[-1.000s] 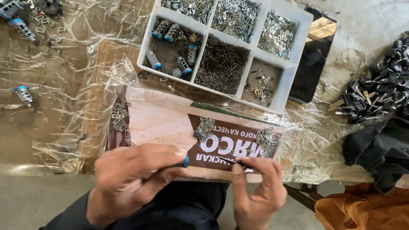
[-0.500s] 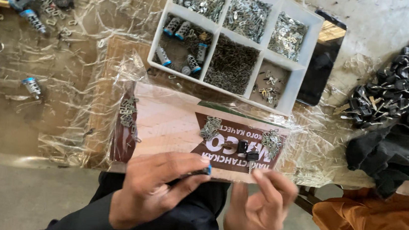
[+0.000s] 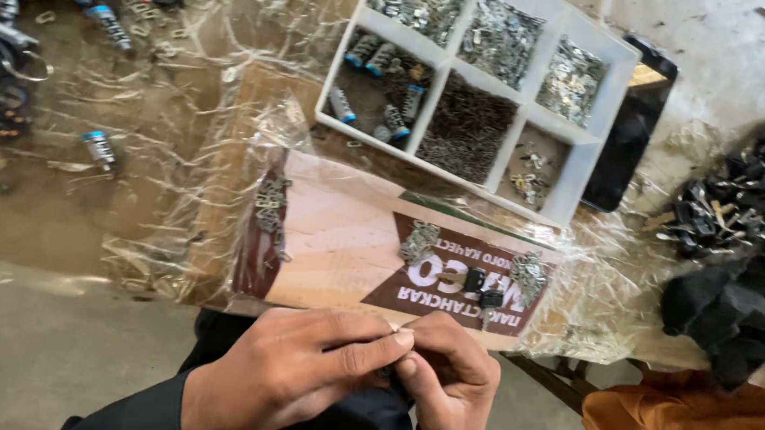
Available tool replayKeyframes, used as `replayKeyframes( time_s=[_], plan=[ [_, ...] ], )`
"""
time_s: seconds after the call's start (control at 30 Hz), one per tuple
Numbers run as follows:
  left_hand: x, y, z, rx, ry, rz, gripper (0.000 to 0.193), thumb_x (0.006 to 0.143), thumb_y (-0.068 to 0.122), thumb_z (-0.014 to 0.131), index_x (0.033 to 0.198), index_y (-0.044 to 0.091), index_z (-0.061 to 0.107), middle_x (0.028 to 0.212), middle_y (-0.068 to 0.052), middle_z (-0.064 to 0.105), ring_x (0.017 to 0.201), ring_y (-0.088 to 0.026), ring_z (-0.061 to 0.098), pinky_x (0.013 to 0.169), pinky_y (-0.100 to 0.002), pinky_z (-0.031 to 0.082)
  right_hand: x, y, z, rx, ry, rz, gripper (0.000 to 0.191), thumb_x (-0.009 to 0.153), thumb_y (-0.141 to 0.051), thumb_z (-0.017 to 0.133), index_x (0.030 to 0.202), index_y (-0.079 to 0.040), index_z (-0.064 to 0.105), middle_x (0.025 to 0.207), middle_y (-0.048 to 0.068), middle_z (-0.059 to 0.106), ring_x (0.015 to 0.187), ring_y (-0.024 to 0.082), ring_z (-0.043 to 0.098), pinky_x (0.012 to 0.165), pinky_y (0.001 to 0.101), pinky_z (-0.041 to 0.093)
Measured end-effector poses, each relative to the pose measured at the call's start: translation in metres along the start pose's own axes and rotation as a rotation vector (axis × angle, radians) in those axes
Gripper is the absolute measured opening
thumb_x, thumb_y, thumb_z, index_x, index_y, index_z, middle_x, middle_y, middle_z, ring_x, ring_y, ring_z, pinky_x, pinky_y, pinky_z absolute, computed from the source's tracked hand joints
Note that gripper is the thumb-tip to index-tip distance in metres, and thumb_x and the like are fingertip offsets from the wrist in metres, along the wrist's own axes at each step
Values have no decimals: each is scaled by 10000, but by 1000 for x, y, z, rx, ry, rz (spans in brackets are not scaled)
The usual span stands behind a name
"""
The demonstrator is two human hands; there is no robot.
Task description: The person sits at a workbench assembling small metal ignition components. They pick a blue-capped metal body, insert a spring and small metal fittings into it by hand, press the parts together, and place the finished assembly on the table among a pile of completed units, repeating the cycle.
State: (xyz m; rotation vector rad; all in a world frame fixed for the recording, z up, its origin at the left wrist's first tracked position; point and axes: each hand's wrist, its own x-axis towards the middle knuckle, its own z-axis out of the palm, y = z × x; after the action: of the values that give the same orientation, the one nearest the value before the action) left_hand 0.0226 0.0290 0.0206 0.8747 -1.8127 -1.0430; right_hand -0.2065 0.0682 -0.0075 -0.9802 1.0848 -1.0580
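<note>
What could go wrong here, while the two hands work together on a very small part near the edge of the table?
1. The left hand and right hand pinch something tiny, hidden by the fingers, past the table edge; if it slips, it would probably fall to the floor.
2. Two small black pieces and little metal piles lie loose on the printed board near that edge; a sleeve might sweep them off.

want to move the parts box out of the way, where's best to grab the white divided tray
Grip the white divided tray by its outer walls at the two short ends, both hands coming from the sides. The compartments are open-topped and full of loose small metal parts, so keep it level; the phone crowds the right end.
</note>
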Motion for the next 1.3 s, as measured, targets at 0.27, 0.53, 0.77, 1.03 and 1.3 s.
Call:
replayKeyframes(
  time_s=[0.27, 0.53, 0.77, 1.03, 1.3],
  plan=[
    [-29, 3, -57, -65, 309, -240, 390, 839, -24, 804, 1208, 60, 713, 1258, -114, 698, 1080, -203, 766, 856, -302, 631, 35, -2, 65, -692, -5, -259, 272, 895, -168, 801, 1137, -75, 721, 1056, 79, 691, 915, 188, 689, 818, 277, 556],
    [-45, 12, -86, 314, 475, -300, 431, 755, 48, 877, 1151, 64, 707, 1163, -110, 730, 1040, -227, 748, 888, -318, 612, 59, -5, 80, -1264, -310, -724, 381, 873, -255, 838, 1219, -106, 779, 1082, 52, 653, 894, 221, 612, 761, 369, 508],
    [-17, 2, -36, 9, 270, -170, 431, 754, 114, 904, 1149, 91, 732, 1129, -80, 739, 952, -207, 761, 807, -290, 617, 11, 4, 36, -490, -60, -477, 110, 918, -39, 776, 1013, -43, 720, 984, 83, 732, 878, 226, 703, 766, 353, 576],
    [-4, -3, -15, -326, 143, -238, 434, 799, 69, 889, 1204, 80, 733, 1183, -80, 739, 807, -112, 704, 709, -243, 618, -12, 17, 29, 297, -26, -44, 145, 875, 66, 793, 986, 59, 700, 927, 172, 696, 839, 265, 655, 725, 365, 553],
    [3, 0, -11, -134, 167, -199, 440, 776, 134, 920, 1175, 118, 737, 1130, -64, 736, 848, -162, 744, 706, -265, 622, 12, -8, 33, -625, 345, -664, 189, 948, 39, 706, 1112, -23, 637, 913, 173, 708, 742, 210, 738, 647, 267, 605]
  ],
)
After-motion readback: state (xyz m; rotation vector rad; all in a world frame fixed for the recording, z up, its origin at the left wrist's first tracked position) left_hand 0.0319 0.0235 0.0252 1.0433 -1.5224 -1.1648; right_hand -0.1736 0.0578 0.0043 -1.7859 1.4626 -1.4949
